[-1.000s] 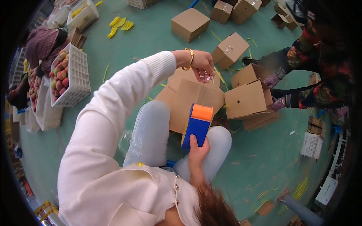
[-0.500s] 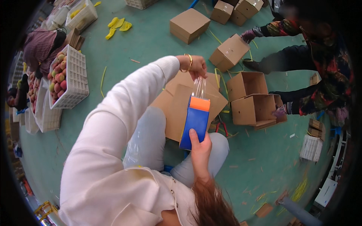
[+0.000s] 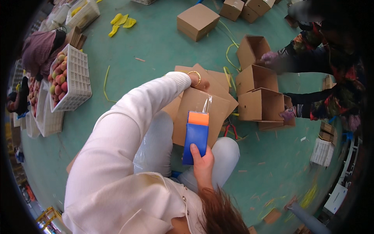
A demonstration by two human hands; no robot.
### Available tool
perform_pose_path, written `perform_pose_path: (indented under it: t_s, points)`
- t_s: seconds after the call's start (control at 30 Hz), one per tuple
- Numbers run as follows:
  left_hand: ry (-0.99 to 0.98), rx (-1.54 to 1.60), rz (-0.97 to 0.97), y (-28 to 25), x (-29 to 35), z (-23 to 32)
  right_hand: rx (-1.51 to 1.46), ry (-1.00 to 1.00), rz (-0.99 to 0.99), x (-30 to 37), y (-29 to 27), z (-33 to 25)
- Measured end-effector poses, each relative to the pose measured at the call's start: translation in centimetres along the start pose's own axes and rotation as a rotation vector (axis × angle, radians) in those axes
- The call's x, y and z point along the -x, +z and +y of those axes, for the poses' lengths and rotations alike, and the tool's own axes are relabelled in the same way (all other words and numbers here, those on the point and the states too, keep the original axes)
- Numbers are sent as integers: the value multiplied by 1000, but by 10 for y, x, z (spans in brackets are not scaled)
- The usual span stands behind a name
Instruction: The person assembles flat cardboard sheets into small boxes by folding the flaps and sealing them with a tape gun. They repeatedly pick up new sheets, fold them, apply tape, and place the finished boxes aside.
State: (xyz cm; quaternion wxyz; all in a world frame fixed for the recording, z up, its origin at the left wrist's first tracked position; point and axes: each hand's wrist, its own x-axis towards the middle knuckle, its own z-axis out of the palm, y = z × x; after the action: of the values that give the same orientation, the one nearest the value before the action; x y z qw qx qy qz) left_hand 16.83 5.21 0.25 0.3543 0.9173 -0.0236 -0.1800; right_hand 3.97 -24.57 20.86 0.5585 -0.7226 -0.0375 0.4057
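My right hand (image 3: 202, 163) is closed around a blue and orange tape dispenser (image 3: 196, 138), its thumb on the blue side. A short stretch of clear tape (image 3: 207, 103) runs from the orange end onto the brown cardboard carton (image 3: 186, 119) between my knees. My left hand (image 3: 200, 81), a gold bangle at its wrist, is at the carton's far edge; its fingers are blurred and partly hidden. More cardboard (image 3: 219, 80) lies just beyond that edge. Red-handled pliers (image 3: 230, 130) rest on the floor near my right knee.
To the right, a co-worker's gloved hands (image 3: 288, 114) are at open cartons (image 3: 260, 78). Closed boxes (image 3: 198, 21) stand farther off. At left, a white crate (image 3: 80, 74) holds red apples near another person (image 3: 41, 52). Yellow straps (image 3: 230, 54) and yellow pieces (image 3: 121, 20) lie on the green floor.
My left hand has come down from holding up the stretched tape to the carton's far edge. The dispenser has moved slightly nearer. The co-worker's closed box has given way to an open carton.
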Motion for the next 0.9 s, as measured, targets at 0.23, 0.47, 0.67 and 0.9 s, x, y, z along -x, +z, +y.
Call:
perform_pose_path:
  t_s: [0.23, 0.47, 0.67, 0.9]
  points:
    - [-304, 207, -145, -97, 51, 135, -57, -108, -27, -5, 4, 11]
    - [-265, -92, -50, -56, 72, 145, -10, -124, 73, 1, 9, 13]
    - [-332, -157, -100, -66, 74, 162, 65, -158, 126, 32, 1, 36]
    - [-304, -268, 19, -62, 62, 162, -149, -49, 87, 68, -14, 100]
